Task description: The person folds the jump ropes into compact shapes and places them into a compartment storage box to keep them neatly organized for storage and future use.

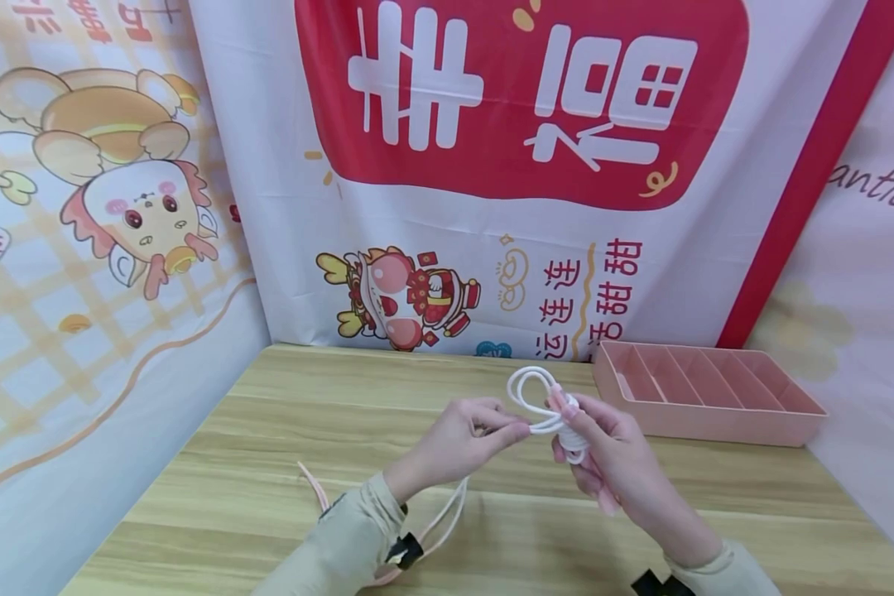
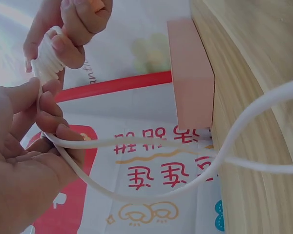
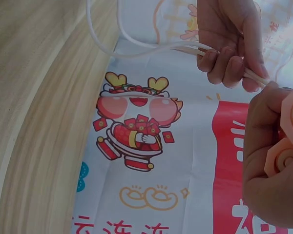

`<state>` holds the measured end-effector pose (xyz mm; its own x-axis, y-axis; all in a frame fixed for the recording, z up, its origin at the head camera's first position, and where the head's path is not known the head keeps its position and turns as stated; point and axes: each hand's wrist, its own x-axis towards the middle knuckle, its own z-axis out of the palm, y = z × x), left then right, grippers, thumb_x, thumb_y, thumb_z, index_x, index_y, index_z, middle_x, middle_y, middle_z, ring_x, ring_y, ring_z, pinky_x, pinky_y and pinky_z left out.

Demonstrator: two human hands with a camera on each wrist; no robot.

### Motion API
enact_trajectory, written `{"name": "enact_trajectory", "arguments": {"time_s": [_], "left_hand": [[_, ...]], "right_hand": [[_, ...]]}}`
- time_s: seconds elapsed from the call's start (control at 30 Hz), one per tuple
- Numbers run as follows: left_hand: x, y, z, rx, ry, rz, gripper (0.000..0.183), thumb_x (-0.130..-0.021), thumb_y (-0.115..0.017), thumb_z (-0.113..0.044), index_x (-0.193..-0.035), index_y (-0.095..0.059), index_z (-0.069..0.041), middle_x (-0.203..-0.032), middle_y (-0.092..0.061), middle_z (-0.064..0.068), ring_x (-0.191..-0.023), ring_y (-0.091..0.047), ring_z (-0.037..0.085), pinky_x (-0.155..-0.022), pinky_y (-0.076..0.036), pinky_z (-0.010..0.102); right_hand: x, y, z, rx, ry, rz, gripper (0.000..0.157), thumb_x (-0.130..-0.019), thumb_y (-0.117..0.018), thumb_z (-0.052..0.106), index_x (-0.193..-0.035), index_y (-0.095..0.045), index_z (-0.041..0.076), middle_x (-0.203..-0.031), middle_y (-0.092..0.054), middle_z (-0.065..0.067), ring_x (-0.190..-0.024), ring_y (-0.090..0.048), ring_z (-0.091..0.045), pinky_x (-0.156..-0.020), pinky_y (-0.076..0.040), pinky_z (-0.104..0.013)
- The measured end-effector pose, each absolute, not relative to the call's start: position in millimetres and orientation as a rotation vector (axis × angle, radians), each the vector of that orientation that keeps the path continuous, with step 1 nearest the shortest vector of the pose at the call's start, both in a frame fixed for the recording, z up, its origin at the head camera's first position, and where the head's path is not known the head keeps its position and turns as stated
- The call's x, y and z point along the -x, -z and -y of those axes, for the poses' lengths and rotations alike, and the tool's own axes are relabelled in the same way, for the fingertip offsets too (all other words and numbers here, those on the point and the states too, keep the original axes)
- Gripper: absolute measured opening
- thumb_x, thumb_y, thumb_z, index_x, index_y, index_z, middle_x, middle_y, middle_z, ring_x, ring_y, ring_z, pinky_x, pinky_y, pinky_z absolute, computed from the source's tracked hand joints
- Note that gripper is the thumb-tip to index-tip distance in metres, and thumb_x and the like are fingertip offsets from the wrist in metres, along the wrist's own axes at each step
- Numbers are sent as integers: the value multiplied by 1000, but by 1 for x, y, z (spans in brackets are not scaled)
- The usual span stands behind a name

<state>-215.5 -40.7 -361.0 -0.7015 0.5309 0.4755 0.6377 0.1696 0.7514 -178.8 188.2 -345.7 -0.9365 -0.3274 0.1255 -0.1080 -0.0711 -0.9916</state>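
A white jump rope (image 1: 572, 440) with pink handles (image 3: 285, 158) is bundled in my right hand (image 1: 626, 463). The fingers and thumb grip the handles side by side, and several turns of cord are wound round them. A loose loop of cord (image 1: 516, 389) stands up beside the bundle. Just to its left, my left hand (image 1: 458, 439) pinches two strands between thumb and curled fingers. From that hand the doubled cord (image 2: 185, 187) hangs down in a slack curve toward the table. Part of it is hidden behind the left sleeve.
A pink tray with dividers (image 1: 708, 420) stands at the back right of the wooden table (image 1: 268, 414). Printed cloth (image 1: 268, 207) hangs behind and at both sides. A pinkish length of cord (image 1: 314, 487) lies left of the left forearm.
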Motion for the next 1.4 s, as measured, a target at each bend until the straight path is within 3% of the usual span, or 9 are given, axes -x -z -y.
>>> {"name": "enact_trajectory", "arguments": {"time_s": [0.4, 0.63, 1.0, 1.17, 1.4], "left_hand": [[216, 359, 42, 1226, 1565, 2345, 18, -93, -70, -20, -105, -77, -8, -86, -66, -11, -68, -53, 8, -57, -45, 23], [219, 359, 45, 1322, 1615, 2400, 16, -95, -67, -15, -102, -77, -5, -82, -71, 1, -70, -64, 15, -58, -53, 25], [227, 362, 51, 1298, 1698, 2499, 15, -97, -64, -12, -103, -77, -6, -78, -71, 0, -69, -65, 14, -61, -53, 23], [230, 366, 52, 1270, 1708, 2529, 15, -97, -64, -12, -101, -77, -7, -77, -71, -2, -70, -66, 13, -65, -56, 27], [231, 367, 52, 1242, 1656, 2546, 14, -97, -65, -15, -99, -78, -10, -74, -69, -4, -67, -64, 13, -58, -51, 22]], "right_hand": [[177, 348, -185, 516, 2185, -2063, 37, -104, -51, 31, -131, -56, 6, -73, -56, -17, -36, -37, -13, -24, -28, -28], [175, 349, -183, 549, 2225, -2049, 35, -105, -49, 27, -131, -57, 4, -69, -55, -16, -35, -36, -12, -22, -21, -34], [176, 349, -186, 611, 2244, -2029, 31, -106, -47, 23, -129, -58, 4, -69, -56, -14, -35, -35, -12, -24, -17, -38], [178, 348, -189, 702, 2166, -2005, 31, -107, -43, 22, -127, -57, 2, -72, -56, -15, -34, -34, -16, -21, -21, -38], [180, 350, -190, 802, 2107, -1987, 32, -108, -40, 17, -134, -52, 3, -71, -55, -16, -33, -33, -19, -21, -23, -36]]}}
